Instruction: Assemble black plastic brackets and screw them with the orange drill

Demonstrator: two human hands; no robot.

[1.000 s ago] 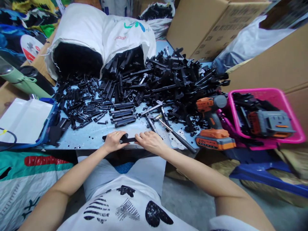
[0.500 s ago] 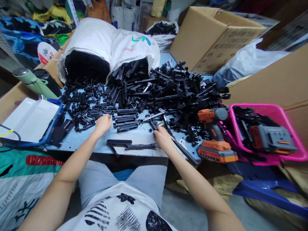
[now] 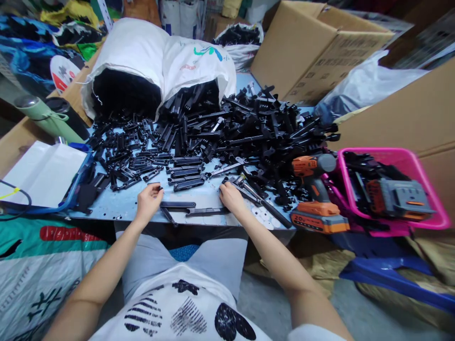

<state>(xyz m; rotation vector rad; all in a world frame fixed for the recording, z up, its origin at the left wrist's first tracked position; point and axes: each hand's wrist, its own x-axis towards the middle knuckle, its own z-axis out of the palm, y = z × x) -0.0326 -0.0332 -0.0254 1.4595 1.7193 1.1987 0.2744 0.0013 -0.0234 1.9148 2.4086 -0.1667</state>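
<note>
My left hand (image 3: 148, 201) is closed with its fingertips pinched on a small dark piece (image 3: 160, 188), too small to name. It is just above the left end of a hinged black bar part (image 3: 179, 205) at the table's front edge. My right hand (image 3: 232, 198) is closed at the right end of another long black part (image 3: 208, 211); a dark tip shows by its fingers, but what they hold is hidden. Just right of that hand lies a hammer (image 3: 272, 213) with a black grip. Between and beyond my hands is a small stack of black bar parts (image 3: 186, 173).
Black parts (image 3: 249, 128) are heaped across the table, spilling from white sacks (image 3: 133, 47). An orange cordless drill (image 3: 316, 218) stands at right beside a pink basket (image 3: 426, 189). At left are a blue tray (image 3: 76, 182) and green bottle (image 3: 46, 118). A cardboard box (image 3: 305, 57) is behind.
My left hand has come from the small parts pile down toward the front edge, with a small dark piece at its fingertips. My right hand has moved slightly left, away from the hammer.
</note>
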